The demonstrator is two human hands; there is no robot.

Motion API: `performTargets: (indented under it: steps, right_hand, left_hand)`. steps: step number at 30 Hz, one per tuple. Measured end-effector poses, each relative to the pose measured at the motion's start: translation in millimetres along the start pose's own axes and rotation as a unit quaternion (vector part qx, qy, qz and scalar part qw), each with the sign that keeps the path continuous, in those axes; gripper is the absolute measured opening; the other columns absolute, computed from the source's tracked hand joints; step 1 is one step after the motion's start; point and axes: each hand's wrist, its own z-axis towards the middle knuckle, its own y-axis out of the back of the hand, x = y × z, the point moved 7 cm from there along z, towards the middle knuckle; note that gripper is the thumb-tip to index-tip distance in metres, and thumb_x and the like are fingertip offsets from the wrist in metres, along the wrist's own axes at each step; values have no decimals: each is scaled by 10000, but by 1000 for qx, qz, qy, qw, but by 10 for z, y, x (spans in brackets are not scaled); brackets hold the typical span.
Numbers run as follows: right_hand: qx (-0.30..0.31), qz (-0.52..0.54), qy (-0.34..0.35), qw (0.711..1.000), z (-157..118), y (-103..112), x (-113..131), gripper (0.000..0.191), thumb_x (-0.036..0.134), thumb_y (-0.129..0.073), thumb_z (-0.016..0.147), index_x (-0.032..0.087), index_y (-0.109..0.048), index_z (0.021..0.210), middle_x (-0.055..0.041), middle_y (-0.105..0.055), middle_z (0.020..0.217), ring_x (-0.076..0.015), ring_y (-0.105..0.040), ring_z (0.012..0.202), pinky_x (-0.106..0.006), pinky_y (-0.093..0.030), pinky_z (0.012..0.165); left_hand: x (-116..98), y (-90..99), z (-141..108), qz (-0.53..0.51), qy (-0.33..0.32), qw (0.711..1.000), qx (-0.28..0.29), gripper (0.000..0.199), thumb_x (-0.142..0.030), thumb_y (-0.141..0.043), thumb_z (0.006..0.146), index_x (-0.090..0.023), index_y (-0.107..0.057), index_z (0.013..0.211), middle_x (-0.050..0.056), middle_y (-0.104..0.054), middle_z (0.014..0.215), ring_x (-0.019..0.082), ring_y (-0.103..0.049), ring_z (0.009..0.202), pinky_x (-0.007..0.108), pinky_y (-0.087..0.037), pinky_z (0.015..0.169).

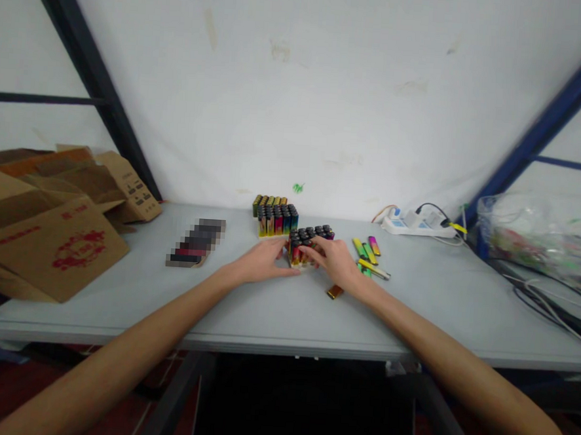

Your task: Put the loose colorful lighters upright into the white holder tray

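A tray of upright lighters with black tops (312, 235) stands on the grey table between my hands. My left hand (267, 262) lies at its left side, thumb and fingers apart, touching the tray's near left corner. Over its front right part, my right hand (336, 260) has thumb and fingers bent close together on a lighter in the tray. Just behind stand a second tray of coloured lighters (278, 221) and a third group with yellowish tops (270, 202). A single orange-brown lighter (334, 292) lies near my right wrist.
Several loose lighters (368, 250) lie to the right. Farther right are a white power strip (412, 226), cables (541, 302) and clear plastic bags (531, 225). Cardboard boxes (68, 230) fill the left end, and a pixelated dark object (198, 241) lies beside them. The table's front edge (302, 346) runs below my forearms.
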Motion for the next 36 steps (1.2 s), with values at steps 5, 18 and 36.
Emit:
performTargets:
  steps: [5, 18, 36]
  right_hand:
    - [20, -98, -21, 995, 24, 9, -5, 359, 477, -580, 1013, 174, -677, 846, -58, -724, 739, -170, -639, 647, -256, -351, 592]
    - [277, 94, 81, 953, -362, 386, -259, 416, 578, -809, 771, 225, -779, 989, -66, -707, 1022, -224, -647, 946, -331, -491, 844]
    - [46, 151, -4, 988, -148, 494, -303, 382, 520, -603, 959, 184, -724, 1093, -33, -719, 899, -126, -549, 641, -247, -411, 594]
  left_hand:
    - [13, 0, -5, -3, 4, 1000, 0, 575, -718, -683, 794, -189, -610, 1009, 30, -639, 857, 198, -566, 712, 305, -413, 631]
    - [10, -9, 1, -6, 2, 1000, 18, 574, -712, -684, 797, -177, -603, 990, 49, -645, 892, 220, -592, 753, 311, -442, 667]
    - [-13, 6, 0, -10, -1, 1000, 20, 570, -682, -686, 810, -167, -625, 1046, 65, -668, 931, 233, -609, 782, 322, -454, 682]
